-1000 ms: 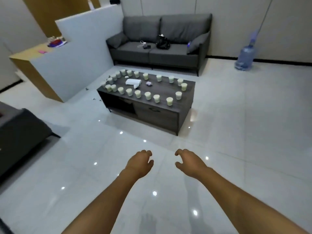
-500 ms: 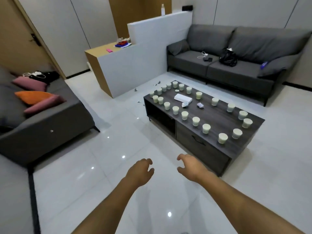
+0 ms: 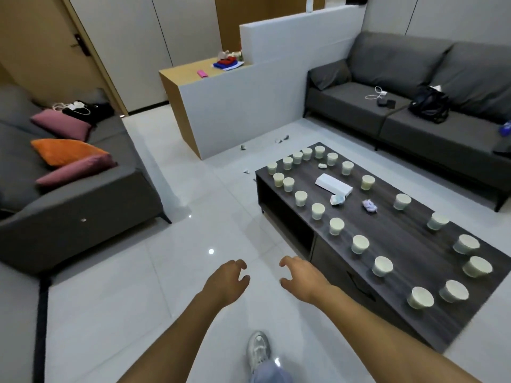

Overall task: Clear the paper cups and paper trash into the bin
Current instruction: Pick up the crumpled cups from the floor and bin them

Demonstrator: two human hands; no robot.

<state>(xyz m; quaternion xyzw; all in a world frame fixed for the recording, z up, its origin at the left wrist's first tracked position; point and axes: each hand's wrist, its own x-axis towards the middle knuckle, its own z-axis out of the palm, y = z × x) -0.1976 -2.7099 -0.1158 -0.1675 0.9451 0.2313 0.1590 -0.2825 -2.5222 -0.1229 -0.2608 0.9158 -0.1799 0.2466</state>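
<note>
Both hands out front over the floor, just off the near-left end of the dark wood surface (image 3: 409, 241); left hand (image 3: 225, 280) and right hand (image 3: 300, 277) each with a loose released grip, fingers half curled, holding nothing. Paper cups (image 3: 359, 244) stand in a ring around the surface's edges. Inside the ring: white tissue pack (image 3: 333, 184), crumpled paper (image 3: 337, 200) just beside it, purple wad (image 3: 370, 205) near it. Paper scraps (image 3: 282, 139) on floor beyond the surface's far end
</note>
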